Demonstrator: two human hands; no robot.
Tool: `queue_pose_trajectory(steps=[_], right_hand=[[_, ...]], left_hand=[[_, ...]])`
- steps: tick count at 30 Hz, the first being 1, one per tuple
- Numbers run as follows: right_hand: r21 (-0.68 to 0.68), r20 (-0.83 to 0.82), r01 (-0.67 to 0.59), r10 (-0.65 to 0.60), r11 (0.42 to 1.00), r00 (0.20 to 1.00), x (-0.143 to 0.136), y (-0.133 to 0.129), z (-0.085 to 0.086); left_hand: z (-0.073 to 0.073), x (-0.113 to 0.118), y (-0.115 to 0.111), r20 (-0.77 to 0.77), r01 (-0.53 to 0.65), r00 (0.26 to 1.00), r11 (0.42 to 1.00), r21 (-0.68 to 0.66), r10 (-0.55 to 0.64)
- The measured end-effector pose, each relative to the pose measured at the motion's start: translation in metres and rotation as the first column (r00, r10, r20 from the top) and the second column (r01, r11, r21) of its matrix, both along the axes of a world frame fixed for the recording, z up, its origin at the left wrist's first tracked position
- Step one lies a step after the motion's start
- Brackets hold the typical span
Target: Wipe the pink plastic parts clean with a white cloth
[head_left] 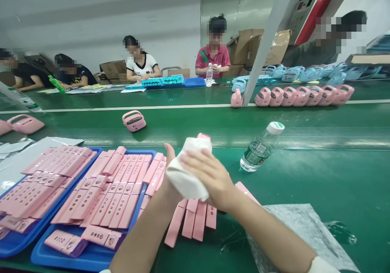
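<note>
Wiping pink panels at the green table (319,175)

Both hands clamp one pink panel (203,136) inside a white cloth (189,171), left hand (168,171) beneath, right hand (210,177) on top, just right of the blue trays (88,256); trays look full, a few loose panels (195,220) wait below.

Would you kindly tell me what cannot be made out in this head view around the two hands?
- Pink part: only its top end shows; the white cloth wraps the rest.
- Left hand: mostly behind the cloth, grip hidden.
- Right hand: palm side unseen.
- Water bottle label: too small to read.
- Blue trays: cut off by the left and bottom edges.
</note>
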State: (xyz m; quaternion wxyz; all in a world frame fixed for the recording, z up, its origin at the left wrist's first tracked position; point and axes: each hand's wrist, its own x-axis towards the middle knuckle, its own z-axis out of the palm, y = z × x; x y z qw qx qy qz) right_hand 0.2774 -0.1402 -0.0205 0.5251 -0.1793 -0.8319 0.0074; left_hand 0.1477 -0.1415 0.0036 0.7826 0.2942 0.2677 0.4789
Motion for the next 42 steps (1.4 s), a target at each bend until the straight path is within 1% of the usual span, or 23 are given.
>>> queue_pose_trajectory(steps=[1,2,3,4,5,6,7,8,9,10,11,16,21,23,27,29,32,34,36,38,40,41,42], right_hand=[[-0.116,-0.095,-0.002,-0.009,0.993,0.995,0.002,0.004,0.0],[-0.28,-0.236,-0.013,-0.055,0.96,0.97,0.004,0.008,0.001],[-0.466,-0.394,-0.066,-0.14,0.882,0.908,0.008,0.014,0.002],[-0.625,-0.534,-0.174,-0.255,0.761,0.806,0.011,0.019,0.004],[-0.718,-0.628,-0.319,-0.377,0.619,0.68,0.014,0.023,0.006],[-0.738,-0.673,-0.469,-0.48,0.486,0.562,0.016,0.027,0.009],[-0.71,-0.689,-0.595,-0.55,0.378,0.473,0.017,0.029,0.011],[-0.664,-0.695,-0.687,-0.583,0.297,0.42,0.018,0.03,0.013],[-0.62,-0.704,-0.746,-0.592,0.243,0.392,0.018,0.03,0.014],[-0.588,-0.715,-0.78,-0.588,0.213,0.379,0.018,0.029,0.015],[-0.57,-0.725,-0.796,-0.579,0.202,0.373,0.017,0.027,0.016],[-0.575,-0.74,-0.776,-0.569,0.258,0.359,0.016,0.019,0.019],[-0.568,-0.762,-0.79,-0.51,0.23,0.399,0.015,0.013,0.023],[-0.572,-0.759,-0.786,-0.514,0.234,0.399,0.016,0.013,0.024],[-0.598,-0.742,-0.757,-0.539,0.264,0.399,0.017,0.015,0.023],[-0.596,-0.752,-0.751,-0.527,0.285,0.396,0.016,0.015,0.022],[-0.591,-0.78,-0.733,-0.471,0.338,0.412,0.014,0.012,0.021],[-0.612,-0.787,-0.681,-0.393,0.403,0.475,0.011,0.01,0.019],[-0.653,-0.75,-0.576,-0.313,0.492,0.583,0.01,0.007,0.015],[-0.7,-0.659,-0.452,-0.256,0.553,0.708,0.009,0.004,0.011],[-0.738,-0.544,-0.362,-0.185,0.569,0.819,0.006,0.002,0.008],[-0.736,-0.48,-0.327,-0.117,0.593,0.869,0.005,0.0,0.007],[-0.706,-0.406,-0.295,-0.027,0.644,0.914,0.003,-0.001,0.006]], left_hand=[[0.001,-0.003,0.002,0.026,0.025,0.999,1.0,0.016,-0.026],[0.003,-0.005,0.003,0.049,0.05,0.997,0.998,0.041,-0.052],[0.004,-0.006,0.003,0.064,0.071,0.995,0.995,0.074,-0.076],[0.006,-0.007,0.003,0.07,0.094,0.992,0.99,0.109,-0.102],[0.008,-0.007,0.002,0.066,0.121,0.989,0.983,0.14,-0.131],[0.009,-0.008,0.001,0.051,0.146,0.986,0.976,0.161,-0.156],[0.01,-0.007,0.0,0.029,0.172,0.983,0.969,0.175,-0.18],[0.011,-0.007,-0.001,0.004,0.192,0.981,0.964,0.186,-0.196],[0.011,-0.007,-0.002,-0.019,0.2,0.98,0.961,0.192,-0.2],[0.011,-0.007,-0.003,-0.035,0.191,0.982,0.962,0.195,-0.188],[0.01,-0.007,-0.003,-0.045,0.171,0.985,0.965,0.199,-0.166],[0.008,-0.006,-0.003,-0.086,0.084,0.994,0.987,0.138,-0.073],[0.008,0.0,-0.003,-0.046,-0.04,0.998,0.998,-0.054,0.037],[0.007,0.002,-0.002,-0.002,-0.017,1.0,0.996,-0.083,0.017],[0.005,0.001,-0.001,0.086,0.048,0.995,0.999,-0.012,-0.047],[0.004,0.001,0.0,0.063,0.035,0.997,0.999,-0.004,-0.035],[0.004,0.002,0.001,0.005,-0.022,1.0,0.996,-0.085,0.022],[0.006,0.005,0.002,-0.005,-0.05,0.999,0.987,-0.15,0.05],[0.007,0.008,0.002,0.002,-0.052,0.999,0.982,-0.182,0.053],[0.007,0.011,0.003,0.007,-0.042,0.999,0.98,-0.193,0.044],[0.004,0.011,0.003,-0.001,-0.065,0.998,0.978,-0.199,0.066],[0.002,0.01,0.004,-0.008,-0.09,0.996,0.976,-0.196,0.09],[-0.001,0.008,0.004,-0.024,-0.105,0.994,0.978,-0.179,0.102]])
